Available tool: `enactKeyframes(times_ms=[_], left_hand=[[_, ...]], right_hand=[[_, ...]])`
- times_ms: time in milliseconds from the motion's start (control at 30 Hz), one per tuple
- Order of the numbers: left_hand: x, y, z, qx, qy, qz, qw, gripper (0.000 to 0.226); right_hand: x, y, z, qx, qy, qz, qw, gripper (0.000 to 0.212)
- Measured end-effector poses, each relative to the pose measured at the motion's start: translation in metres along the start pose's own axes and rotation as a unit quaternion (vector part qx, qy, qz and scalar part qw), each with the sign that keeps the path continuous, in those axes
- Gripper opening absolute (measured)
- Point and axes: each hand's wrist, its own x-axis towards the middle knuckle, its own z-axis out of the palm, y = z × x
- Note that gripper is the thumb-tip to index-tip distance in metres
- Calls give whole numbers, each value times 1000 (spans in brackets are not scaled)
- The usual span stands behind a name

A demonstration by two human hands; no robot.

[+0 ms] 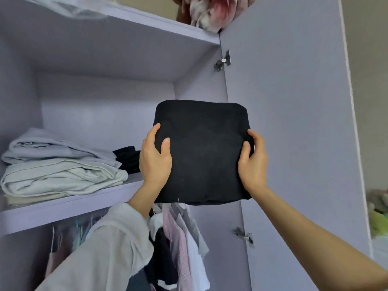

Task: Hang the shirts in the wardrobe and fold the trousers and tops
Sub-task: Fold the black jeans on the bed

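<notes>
A pale grey cloth draped over the left forearm at seven o'clock lies nearest. Above it, the left hand and right hand each pinch an opposite side edge of a black, square-folded knit garment, thumbs on top, held in the air at centre before the lilac wardrobe shelf, which carries pale folded clothes at nine o'clock. The bundle looks soft, light and floppy; gripping both sides should keep the folds from sagging open.
</notes>
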Motion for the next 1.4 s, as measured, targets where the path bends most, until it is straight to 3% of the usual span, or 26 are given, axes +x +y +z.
enactKeyframes(times_ms=[300,533,800,967,1033,1067,1167,1200,1267,1400], left_hand=[[154,-95,12,59,67,70,993,41],[263,-181,17,131,75,24,988,40],[362,-288,14,192,138,31,971,39],[404,-357,-8,277,157,-56,946,41],[401,-384,-20,349,103,-147,920,45],[398,-396,-23,411,34,-203,888,47],[381,-411,-31,581,-223,-346,702,49],[378,-407,-31,591,-266,-368,667,47],[379,-398,-33,582,-304,-382,651,43],[376,-386,-32,583,-320,-404,628,40]], right_hand=[[95,59,184,110,-20,-49,993,33],[153,101,319,154,-68,-39,985,31],[194,146,475,200,-122,-22,972,31],[196,164,570,174,-202,22,964,33],[187,180,597,107,-296,58,948,36],[183,188,605,53,-360,72,929,38],[173,208,617,-107,-509,80,850,29],[174,210,617,-120,-530,79,835,22],[178,208,615,-127,-558,69,817,11],[183,210,602,-150,-616,59,771,17]])
